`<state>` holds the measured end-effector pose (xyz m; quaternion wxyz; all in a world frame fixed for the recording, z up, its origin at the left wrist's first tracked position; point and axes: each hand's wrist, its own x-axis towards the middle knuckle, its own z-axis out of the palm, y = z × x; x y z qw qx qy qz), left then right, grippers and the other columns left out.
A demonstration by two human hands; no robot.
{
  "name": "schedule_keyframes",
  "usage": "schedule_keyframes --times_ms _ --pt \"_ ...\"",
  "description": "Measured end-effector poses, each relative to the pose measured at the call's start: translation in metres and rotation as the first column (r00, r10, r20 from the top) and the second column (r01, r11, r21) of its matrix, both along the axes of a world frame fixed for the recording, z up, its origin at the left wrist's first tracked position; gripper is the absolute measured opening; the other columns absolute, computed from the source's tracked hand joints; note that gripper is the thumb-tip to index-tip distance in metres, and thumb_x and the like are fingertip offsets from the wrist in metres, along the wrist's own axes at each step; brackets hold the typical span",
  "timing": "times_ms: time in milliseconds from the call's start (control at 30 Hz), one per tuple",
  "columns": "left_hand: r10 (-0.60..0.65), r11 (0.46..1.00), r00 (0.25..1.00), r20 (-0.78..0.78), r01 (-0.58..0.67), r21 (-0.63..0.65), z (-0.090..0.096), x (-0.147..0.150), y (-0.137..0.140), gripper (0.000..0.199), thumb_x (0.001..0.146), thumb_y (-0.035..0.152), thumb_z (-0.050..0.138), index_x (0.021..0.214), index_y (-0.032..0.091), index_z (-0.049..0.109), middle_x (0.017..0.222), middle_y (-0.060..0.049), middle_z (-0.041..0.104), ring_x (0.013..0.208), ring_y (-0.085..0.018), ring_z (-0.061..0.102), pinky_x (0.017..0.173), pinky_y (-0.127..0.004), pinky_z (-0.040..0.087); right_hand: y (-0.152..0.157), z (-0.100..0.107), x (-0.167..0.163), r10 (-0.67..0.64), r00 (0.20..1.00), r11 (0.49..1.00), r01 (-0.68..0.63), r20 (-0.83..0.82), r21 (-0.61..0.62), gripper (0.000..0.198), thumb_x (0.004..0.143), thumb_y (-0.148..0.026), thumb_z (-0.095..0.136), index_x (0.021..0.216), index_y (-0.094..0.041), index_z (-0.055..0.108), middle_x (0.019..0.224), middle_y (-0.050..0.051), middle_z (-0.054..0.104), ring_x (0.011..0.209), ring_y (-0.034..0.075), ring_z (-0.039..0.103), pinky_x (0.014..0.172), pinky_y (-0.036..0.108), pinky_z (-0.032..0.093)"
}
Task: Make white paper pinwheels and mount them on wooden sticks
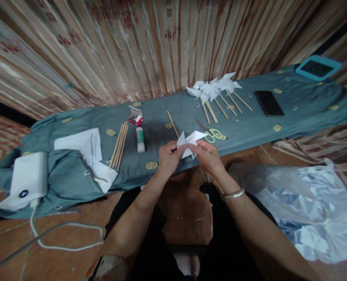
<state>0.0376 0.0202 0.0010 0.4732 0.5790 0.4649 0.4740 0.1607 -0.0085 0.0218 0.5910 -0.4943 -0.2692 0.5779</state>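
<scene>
Between my hands is a white paper pinwheel, its pointed blades spread. My left hand pinches its left side, thumb near the middle. From the right, my right hand grips the other side, thumb pressed toward the centre. A single wooden stick lies just beyond the pinwheel; whether it is joined to it I cannot tell. Scissors with green handles rest behind my right hand. Finished-looking pinwheels on sticks lie in a row farther back.
On the green cloth are a glue stick, a small open box of metal pieces, several wooden sticks, white paper, a phone and a cabled power bank. A plastic bag stands at right.
</scene>
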Motion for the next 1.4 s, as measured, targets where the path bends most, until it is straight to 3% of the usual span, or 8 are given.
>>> schedule_keyframes --times_ms 333,633,967,1200,1400 --pt "-0.024 0.999 0.996 -0.089 0.028 0.044 0.0038 0.0014 0.0004 0.034 0.077 0.038 0.066 0.052 0.016 0.061 0.058 0.003 0.052 0.055 -0.01 0.045 0.053 -0.024 0.032 -0.0014 -0.0011 0.0035 0.003 1.0 1.0 -0.003 0.015 -0.004 0.031 0.047 -0.039 0.088 0.058 -0.021 0.065 0.053 -0.005 0.064 0.047 0.01 0.052 0.055 0.025 0.044" --pt "-0.027 0.998 0.996 -0.084 0.032 0.055 0.0038 0.0033 0.0006 0.036 0.077 0.04 0.066 0.05 0.017 0.06 0.057 0.002 0.053 0.055 -0.01 0.046 0.053 -0.024 0.033 -0.0022 -0.0023 0.0049 0.006 0.999 1.0 -0.006 0.051 -0.007 0.031 0.05 -0.042 0.086 0.061 -0.023 0.065 0.056 -0.004 0.066 0.054 0.014 0.058 0.058 0.028 0.047" --pt "-0.039 0.995 0.997 -0.061 0.045 0.095 0.0016 0.0045 0.0005 0.038 0.078 0.039 0.066 0.048 0.017 0.059 0.058 0.002 0.054 0.056 -0.01 0.048 0.055 -0.024 0.035 -0.0019 -0.0049 0.0054 0.009 1.0 1.0 -0.01 0.018 0.013 0.03 0.05 -0.038 0.086 0.06 -0.021 0.065 0.055 -0.005 0.065 0.051 0.011 0.055 0.058 0.026 0.044" --pt "-0.022 0.997 0.995 -0.093 0.029 0.075 0.0036 0.0039 -0.0005 0.032 0.078 0.036 0.064 0.053 0.017 0.064 0.062 0.001 0.058 0.057 -0.011 0.049 0.054 -0.024 0.035 -0.0021 -0.0049 0.005 0.015 0.999 1.0 -0.015 0.031 0.005 0.03 0.052 -0.041 0.086 0.062 -0.021 0.066 0.055 -0.004 0.065 0.052 0.012 0.057 0.059 0.027 0.045" --pt "0.016 1.0 0.999 -0.029 -0.015 0.02 0.0021 0.0058 0.0018 0.026 0.075 0.037 0.068 0.06 0.016 0.069 0.059 0.001 0.059 0.056 -0.011 0.048 0.054 -0.024 0.036 0.0014 -0.0061 0.0052 -0.009 0.999 0.999 0.008 0.031 0.033 0.031 0.05 -0.043 0.085 0.064 -0.023 0.066 0.057 -0.004 0.065 0.056 0.014 0.059 0.061 0.029 0.048"
